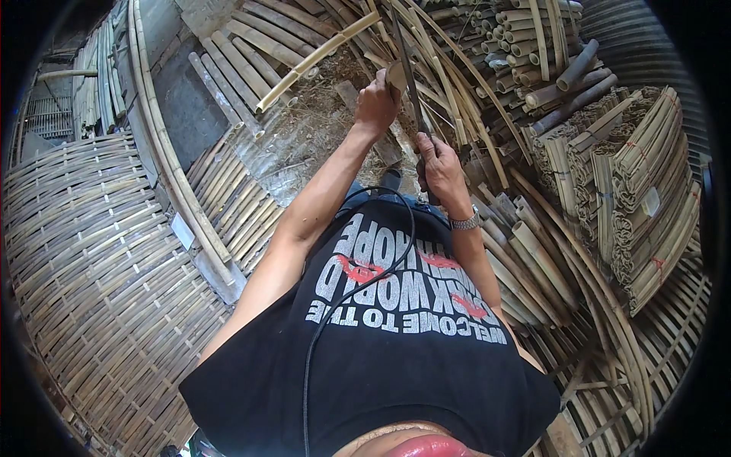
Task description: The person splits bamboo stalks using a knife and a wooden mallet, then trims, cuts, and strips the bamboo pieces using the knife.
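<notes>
My left hand (378,104) is closed around a pale piece of bamboo (396,76), its end showing beside the fingers. To its right, my right hand (444,174) grips a long, narrow dark tool (409,68), which looks like a long knife. The tool points away from me and passes close beside the bamboo piece; whether the two touch, I cannot tell. Its lower end shows below my right fist, near my waist. A split bamboo strip (320,61) lies slantwise beyond my left hand.
Bundled bamboo slats (647,183) stand at the right, with stacked bamboo poles (525,38) behind them. Long thin strips (457,91) spread out ahead. A woven bamboo panel (91,266) covers the left side. Cut bamboo lengths (228,72) lie on the floor, and a black cable (327,312) hangs over my shirt.
</notes>
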Tool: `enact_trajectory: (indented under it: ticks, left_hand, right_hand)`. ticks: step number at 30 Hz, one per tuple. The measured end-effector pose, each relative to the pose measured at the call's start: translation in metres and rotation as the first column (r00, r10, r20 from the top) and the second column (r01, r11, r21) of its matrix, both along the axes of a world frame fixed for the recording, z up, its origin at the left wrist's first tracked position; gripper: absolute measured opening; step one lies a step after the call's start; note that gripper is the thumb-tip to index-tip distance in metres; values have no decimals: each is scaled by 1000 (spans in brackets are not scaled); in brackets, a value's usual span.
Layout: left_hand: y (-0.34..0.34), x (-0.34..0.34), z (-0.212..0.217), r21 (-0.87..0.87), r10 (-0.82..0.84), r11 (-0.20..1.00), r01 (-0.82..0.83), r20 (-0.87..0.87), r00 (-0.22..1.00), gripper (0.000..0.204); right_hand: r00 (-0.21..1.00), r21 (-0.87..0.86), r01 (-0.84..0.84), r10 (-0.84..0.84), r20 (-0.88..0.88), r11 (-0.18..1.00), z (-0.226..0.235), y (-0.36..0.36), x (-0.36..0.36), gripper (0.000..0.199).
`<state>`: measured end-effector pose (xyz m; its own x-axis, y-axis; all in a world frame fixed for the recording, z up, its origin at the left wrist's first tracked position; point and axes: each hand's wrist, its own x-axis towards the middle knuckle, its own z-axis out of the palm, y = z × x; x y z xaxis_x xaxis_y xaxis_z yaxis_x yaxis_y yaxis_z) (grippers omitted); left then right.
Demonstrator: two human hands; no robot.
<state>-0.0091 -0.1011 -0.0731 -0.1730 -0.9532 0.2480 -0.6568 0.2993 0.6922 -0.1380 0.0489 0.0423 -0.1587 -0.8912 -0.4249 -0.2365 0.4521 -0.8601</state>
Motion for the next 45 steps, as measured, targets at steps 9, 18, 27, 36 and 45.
enact_trajectory:
  ticks: [9, 18, 27, 36, 45]
  left_hand:
    - [4, 5, 11, -8, -4, 1000, 4, -11, 1000, 35]
    - [-1, 14, 14, -26, -21, 999, 21, 8, 1000, 32]
    - [-3, 17, 19, 14, -34, 999, 33, 66, 997, 32]
    - [-3, 12, 13, 8, -17, 1000, 16, 104, 994, 30]
    - [-4, 9, 16, -14, -23, 1000, 25, 128, 991, 31]
  right_hand:
    - [999, -60, 4, -7, -43, 998, -18, 1, 4, 50]
    - [993, -48, -31, 25, -116, 998, -19, 1, 3, 56]
    - [999, -93, 24, -27, -37, 995, -30, 3, 15, 54]
    - [998, -20, 8, -9, -70, 1000, -13, 2, 17, 59]
    - [982, -193, 24, -59, -178, 981, -13, 4, 20, 55]
